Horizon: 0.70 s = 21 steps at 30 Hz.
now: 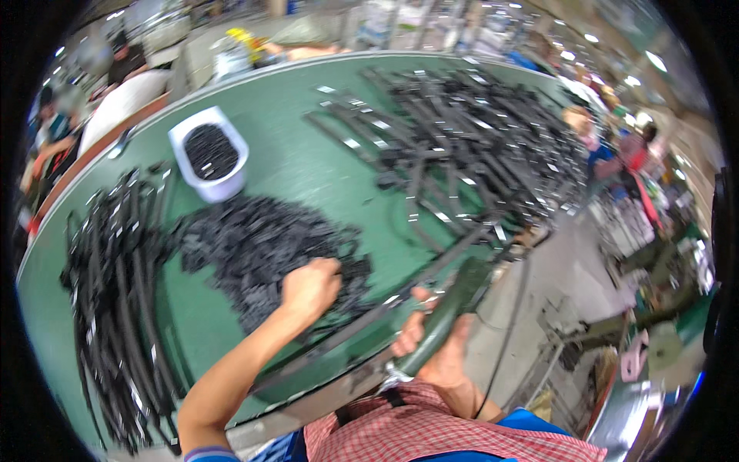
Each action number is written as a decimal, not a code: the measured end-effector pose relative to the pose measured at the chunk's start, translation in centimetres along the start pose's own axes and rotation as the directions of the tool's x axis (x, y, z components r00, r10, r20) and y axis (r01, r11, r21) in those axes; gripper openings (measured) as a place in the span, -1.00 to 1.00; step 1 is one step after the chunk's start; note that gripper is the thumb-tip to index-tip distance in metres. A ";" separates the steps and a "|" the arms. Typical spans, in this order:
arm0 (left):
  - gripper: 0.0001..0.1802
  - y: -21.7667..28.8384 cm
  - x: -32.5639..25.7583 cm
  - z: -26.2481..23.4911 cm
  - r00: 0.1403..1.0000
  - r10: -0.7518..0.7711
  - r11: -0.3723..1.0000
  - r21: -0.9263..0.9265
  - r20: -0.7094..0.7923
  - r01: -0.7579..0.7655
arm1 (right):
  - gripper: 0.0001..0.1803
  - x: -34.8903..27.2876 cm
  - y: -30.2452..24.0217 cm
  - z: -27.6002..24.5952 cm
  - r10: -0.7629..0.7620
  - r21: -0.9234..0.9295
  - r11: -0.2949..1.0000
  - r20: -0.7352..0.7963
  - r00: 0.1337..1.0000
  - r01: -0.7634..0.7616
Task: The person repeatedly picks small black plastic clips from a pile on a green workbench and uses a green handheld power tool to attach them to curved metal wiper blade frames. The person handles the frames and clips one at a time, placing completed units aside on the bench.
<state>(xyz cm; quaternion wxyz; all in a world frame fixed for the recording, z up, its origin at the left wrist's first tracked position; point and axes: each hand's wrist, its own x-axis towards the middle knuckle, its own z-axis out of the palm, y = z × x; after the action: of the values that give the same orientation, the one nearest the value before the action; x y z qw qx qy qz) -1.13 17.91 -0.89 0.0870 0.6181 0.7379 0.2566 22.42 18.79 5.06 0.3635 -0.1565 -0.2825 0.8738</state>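
My left hand [311, 291] is over the right part of a heap of small flat black pieces [246, 242], its fingers curled in. Whatever is between those fingers is too blurred to make out. My right hand [439, 350] is wrapped round a long, rounded dark green hand-held tool [450, 312] at the table's near edge. The tool slants up to the right, and its far end meets a tangle of black strips. A long black strip [362, 308] runs along the near edge, between my two hands.
On the green table [304, 173], a white oval tub [245, 162] holds more black pieces. Long black strips lie bundled at left [123, 308] and heaped at far right [493, 138]. A black cord [512, 323] hangs beside my right hand. Other people sit beyond the table.
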 end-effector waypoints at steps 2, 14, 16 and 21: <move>-0.83 -0.6 0.0 -0.7 0.991 -0.091 0.977 -0.199 -0.103 0.069 | -0.02 0.0 -0.1 0.4 -0.007 -0.006 1.000 0.011 1.000 0.007; -0.88 7.3 -13.0 -6.7 0.779 -0.454 -0.012 -0.877 0.433 0.480 | 0.16 3.6 -0.2 4.4 -0.253 0.042 0.966 0.325 0.911 0.254; -0.93 8.2 -14.4 -5.5 0.750 -0.403 -0.323 -0.848 0.524 0.420 | 0.16 3.3 0.1 5.1 -0.297 0.085 0.955 0.359 0.885 0.285; -0.83 8.5 -14.8 -4.2 0.693 -0.419 -0.483 -0.790 0.587 0.377 | 0.16 2.6 0.5 4.6 -0.315 0.003 0.940 0.383 0.868 0.340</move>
<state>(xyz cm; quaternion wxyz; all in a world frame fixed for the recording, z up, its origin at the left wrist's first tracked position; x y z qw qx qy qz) 7.67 3.49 4.07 0.6086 -0.0454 0.4215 0.6708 18.15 18.64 8.26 0.4398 0.0533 -0.3977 0.8035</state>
